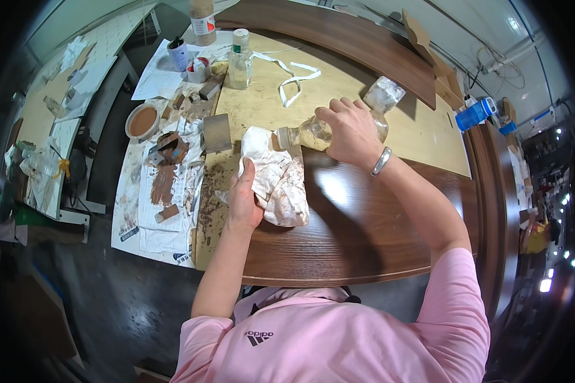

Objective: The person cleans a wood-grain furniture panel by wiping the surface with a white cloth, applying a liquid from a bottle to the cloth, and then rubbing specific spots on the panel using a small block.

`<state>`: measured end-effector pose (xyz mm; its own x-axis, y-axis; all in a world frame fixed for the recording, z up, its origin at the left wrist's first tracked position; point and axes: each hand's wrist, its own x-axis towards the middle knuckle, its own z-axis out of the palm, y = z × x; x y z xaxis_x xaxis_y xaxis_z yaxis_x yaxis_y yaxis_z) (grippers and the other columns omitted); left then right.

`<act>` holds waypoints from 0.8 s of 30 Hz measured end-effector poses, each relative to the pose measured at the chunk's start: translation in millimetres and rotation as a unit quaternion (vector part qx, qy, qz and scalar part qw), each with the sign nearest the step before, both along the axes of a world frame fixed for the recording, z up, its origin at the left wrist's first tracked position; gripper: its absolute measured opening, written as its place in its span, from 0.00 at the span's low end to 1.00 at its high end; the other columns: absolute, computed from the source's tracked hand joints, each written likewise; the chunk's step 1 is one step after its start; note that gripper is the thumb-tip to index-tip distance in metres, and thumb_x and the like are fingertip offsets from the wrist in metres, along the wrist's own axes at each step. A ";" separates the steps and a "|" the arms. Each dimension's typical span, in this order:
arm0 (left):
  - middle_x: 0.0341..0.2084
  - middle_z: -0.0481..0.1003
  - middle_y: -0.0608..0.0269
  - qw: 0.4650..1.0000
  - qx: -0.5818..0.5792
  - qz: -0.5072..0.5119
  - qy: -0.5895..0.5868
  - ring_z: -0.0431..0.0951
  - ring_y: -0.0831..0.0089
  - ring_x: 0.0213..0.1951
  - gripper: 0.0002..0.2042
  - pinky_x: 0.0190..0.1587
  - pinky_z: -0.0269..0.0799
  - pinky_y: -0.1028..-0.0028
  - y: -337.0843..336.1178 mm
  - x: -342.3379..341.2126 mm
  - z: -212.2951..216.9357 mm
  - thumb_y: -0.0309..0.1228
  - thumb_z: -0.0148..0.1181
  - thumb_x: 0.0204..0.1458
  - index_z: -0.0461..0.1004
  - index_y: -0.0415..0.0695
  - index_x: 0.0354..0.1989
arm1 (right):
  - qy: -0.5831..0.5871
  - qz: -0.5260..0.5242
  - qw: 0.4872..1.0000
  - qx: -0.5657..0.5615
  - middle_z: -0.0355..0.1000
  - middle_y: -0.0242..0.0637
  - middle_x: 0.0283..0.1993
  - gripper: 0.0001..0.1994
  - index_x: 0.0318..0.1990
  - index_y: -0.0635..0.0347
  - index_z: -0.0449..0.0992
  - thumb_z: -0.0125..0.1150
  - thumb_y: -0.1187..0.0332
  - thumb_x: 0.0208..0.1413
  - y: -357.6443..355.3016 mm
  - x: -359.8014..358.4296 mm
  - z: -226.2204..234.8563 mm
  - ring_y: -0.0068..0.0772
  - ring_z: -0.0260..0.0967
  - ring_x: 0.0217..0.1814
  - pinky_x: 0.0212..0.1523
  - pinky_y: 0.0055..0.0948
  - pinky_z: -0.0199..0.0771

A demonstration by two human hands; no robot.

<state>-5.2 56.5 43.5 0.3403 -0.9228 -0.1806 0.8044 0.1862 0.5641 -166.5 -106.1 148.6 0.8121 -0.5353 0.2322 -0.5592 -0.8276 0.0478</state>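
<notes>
My left hand (244, 199) is closed on a crumpled white cloth (276, 182) with brown stains, held above the near edge of a glossy dark brown wood panel (358, 210). In my right hand (353, 131) is a clear plastic bottle (314, 134), gripped from above and tipped on its side. Its neck points left, with the mouth against or just over the top of the cloth. Whether liquid is coming out I cannot tell. Part of the bottle is hidden behind my fingers.
Left of the cloth lie a grey metal plate (218, 133), a tub of brown paste (142, 121) and brown-smeared paper (166, 220). Another bottle (240, 60) stands at the back. A white wrapped block (384, 94) sits near a long brown board (326, 38); a blue bottle (475, 113) is far right.
</notes>
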 end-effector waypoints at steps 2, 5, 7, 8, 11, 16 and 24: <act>0.55 0.71 0.48 1.000 -0.005 -0.006 0.005 0.76 0.60 0.55 0.23 0.56 0.74 0.60 0.9 -1.6 2.2 0.40 0.48 0.67 0.62 0.32 0.62 | 0.007 -0.008 1.000 -0.004 0.72 0.40 0.34 0.21 0.40 0.56 0.80 0.59 0.76 0.31 -2.8 -2.7 0.7 0.42 0.70 0.43 0.44 0.36 0.65; 0.58 0.70 0.48 1.000 0.017 -0.015 -0.007 0.73 0.57 0.57 0.24 0.59 0.71 0.58 2.3 -1.2 -0.5 0.40 0.45 0.68 0.60 0.33 0.64 | 0.000 -0.012 1.000 -0.005 0.73 0.39 0.33 0.20 0.40 0.56 0.80 0.59 0.76 0.32 -5.1 -3.1 0.4 0.42 0.70 0.43 0.45 0.36 0.65; 0.58 0.70 0.48 1.000 0.013 -0.017 -0.004 0.73 0.57 0.58 0.24 0.59 0.71 0.58 2.6 -0.1 -4.0 0.40 0.45 0.68 0.60 0.33 0.64 | -0.015 -0.010 1.000 -0.005 0.73 0.39 0.33 0.20 0.40 0.56 0.81 0.59 0.76 0.32 -6.3 -1.5 1.3 0.42 0.71 0.43 0.45 0.36 0.65; 0.58 0.69 0.48 1.000 0.010 -0.018 -0.001 0.73 0.57 0.58 0.24 0.60 0.71 0.58 2.8 0.7 -4.8 0.40 0.45 0.68 0.60 0.33 0.64 | -0.022 -0.004 1.000 0.002 0.73 0.39 0.33 0.20 0.39 0.57 0.81 0.59 0.76 0.32 -6.7 0.9 0.7 0.42 0.71 0.43 0.45 0.37 0.66; 0.58 0.69 0.46 1.000 0.019 -0.004 0.014 0.74 0.57 0.57 0.25 0.58 0.73 0.58 2.3 3.2 -0.1 0.39 0.47 0.68 0.58 0.32 0.64 | -0.024 -0.001 0.999 0.028 0.74 0.39 0.34 0.21 0.41 0.57 0.81 0.62 0.75 0.31 -9.6 8.8 -1.5 0.42 0.72 0.44 0.45 0.37 0.67; 0.59 0.68 0.46 1.000 0.010 0.002 0.015 0.72 0.55 0.59 0.25 0.60 0.70 0.56 13.8 10.4 9.8 0.40 0.45 0.68 0.57 0.33 0.66 | -0.061 0.002 0.993 0.104 0.76 0.41 0.38 0.28 0.47 0.58 0.80 0.71 0.69 0.30 -21.9 30.6 -11.2 0.46 0.72 0.45 0.48 0.40 0.71; 0.63 0.65 0.48 0.998 0.030 0.026 -0.047 0.68 0.55 0.62 0.26 0.64 0.64 0.55 86.5 11.7 25.3 0.40 0.45 0.68 0.55 0.33 0.67 | -0.392 -0.051 0.819 0.416 0.78 0.39 0.49 0.40 0.55 0.64 0.74 0.81 0.75 0.25 -85.1 121.9 -88.1 0.32 0.74 0.53 0.58 0.30 0.71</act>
<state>6.4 143.0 68.8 0.4052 -0.8921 -0.2001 0.7380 0.1899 0.6476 -44.6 -191.2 60.5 0.5288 -0.8293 0.1804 -0.2164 -0.3373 -0.9162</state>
